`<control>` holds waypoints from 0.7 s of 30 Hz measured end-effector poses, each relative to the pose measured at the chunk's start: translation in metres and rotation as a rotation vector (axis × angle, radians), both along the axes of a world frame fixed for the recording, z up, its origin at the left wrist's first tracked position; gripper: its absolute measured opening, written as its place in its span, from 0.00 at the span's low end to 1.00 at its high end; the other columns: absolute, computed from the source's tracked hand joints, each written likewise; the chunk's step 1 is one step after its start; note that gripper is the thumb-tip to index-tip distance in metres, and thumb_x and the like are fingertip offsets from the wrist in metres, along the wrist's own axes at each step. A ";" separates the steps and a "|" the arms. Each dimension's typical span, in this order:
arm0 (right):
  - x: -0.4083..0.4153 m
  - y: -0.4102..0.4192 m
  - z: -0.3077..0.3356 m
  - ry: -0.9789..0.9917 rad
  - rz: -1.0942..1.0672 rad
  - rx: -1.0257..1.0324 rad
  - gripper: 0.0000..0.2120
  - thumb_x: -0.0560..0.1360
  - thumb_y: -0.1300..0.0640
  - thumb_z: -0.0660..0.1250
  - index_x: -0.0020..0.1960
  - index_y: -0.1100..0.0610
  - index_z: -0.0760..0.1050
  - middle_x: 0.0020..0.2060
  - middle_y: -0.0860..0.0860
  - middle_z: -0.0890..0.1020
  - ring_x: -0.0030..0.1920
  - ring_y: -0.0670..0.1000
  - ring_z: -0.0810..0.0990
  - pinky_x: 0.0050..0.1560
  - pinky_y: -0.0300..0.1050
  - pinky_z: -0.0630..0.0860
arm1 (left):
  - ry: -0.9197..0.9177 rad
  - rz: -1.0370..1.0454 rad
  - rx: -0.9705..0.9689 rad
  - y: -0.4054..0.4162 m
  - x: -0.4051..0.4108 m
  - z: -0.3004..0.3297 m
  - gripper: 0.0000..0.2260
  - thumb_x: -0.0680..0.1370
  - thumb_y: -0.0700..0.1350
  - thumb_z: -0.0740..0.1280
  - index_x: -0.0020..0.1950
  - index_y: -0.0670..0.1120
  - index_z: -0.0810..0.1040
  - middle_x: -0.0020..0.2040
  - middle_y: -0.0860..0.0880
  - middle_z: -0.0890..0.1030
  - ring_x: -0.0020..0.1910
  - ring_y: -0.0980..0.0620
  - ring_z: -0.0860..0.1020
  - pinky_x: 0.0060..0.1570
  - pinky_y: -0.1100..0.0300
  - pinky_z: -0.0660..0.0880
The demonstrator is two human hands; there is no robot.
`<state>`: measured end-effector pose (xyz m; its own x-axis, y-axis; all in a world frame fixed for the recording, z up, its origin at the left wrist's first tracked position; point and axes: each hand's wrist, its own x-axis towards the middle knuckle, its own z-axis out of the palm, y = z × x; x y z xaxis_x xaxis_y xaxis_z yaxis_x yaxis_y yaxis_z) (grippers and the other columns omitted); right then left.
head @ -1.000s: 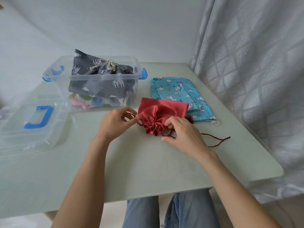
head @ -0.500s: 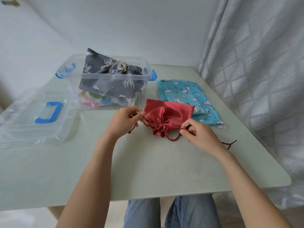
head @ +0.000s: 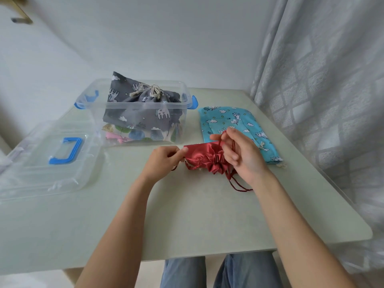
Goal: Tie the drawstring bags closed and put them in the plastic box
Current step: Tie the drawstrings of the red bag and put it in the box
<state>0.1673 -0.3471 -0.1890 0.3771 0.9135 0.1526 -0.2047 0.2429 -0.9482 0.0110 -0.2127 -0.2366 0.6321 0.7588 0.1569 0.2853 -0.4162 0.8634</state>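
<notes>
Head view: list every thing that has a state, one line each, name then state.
Red bag: on the table, mouth gathered, cords not yet tied.
Left hand: pinching the red bag's left cord.
Right hand: raised, gripping the right cord.
Grey bag: tied, in the box.
Blue bag: flat, open, on the table.
Box: open.
Lid: off, left of the box.

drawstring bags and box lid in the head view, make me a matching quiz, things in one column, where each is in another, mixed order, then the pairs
Things:
1. red bag
2. grey bag
3. blue bag
4. box lid

Places:
A. flat on the table, right of the plastic box
B. inside the plastic box
C. on the table, left of the box
D. between both hands

Pairs: 1-D, 2-B, 3-A, 4-C
</notes>
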 end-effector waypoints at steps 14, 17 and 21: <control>0.012 0.043 -0.022 -0.775 -0.088 -0.289 0.04 0.80 0.60 0.59 0.51 0.53 0.69 0.27 0.41 0.74 0.27 0.42 0.67 0.34 0.39 0.66 | -0.407 -0.341 -0.290 0.005 0.003 0.039 0.09 0.74 0.46 0.65 0.48 0.44 0.82 0.40 0.50 0.81 0.44 0.55 0.78 0.49 0.65 0.73; 0.015 0.042 -0.028 -0.824 -0.088 -0.319 0.07 0.79 0.58 0.61 0.56 0.53 0.66 0.37 0.43 0.79 0.33 0.41 0.74 0.42 0.37 0.70 | -0.405 -0.295 -0.269 0.009 0.003 0.026 0.09 0.73 0.43 0.66 0.50 0.46 0.83 0.47 0.51 0.84 0.52 0.55 0.80 0.53 0.67 0.73; 0.017 0.041 -0.037 -0.904 -0.112 -0.311 0.04 0.78 0.58 0.62 0.52 0.55 0.71 0.32 0.43 0.80 0.30 0.35 0.75 0.37 0.33 0.66 | -0.478 -0.302 -0.253 0.013 0.006 0.019 0.07 0.73 0.40 0.67 0.45 0.49 0.84 0.46 0.52 0.84 0.48 0.54 0.81 0.51 0.65 0.74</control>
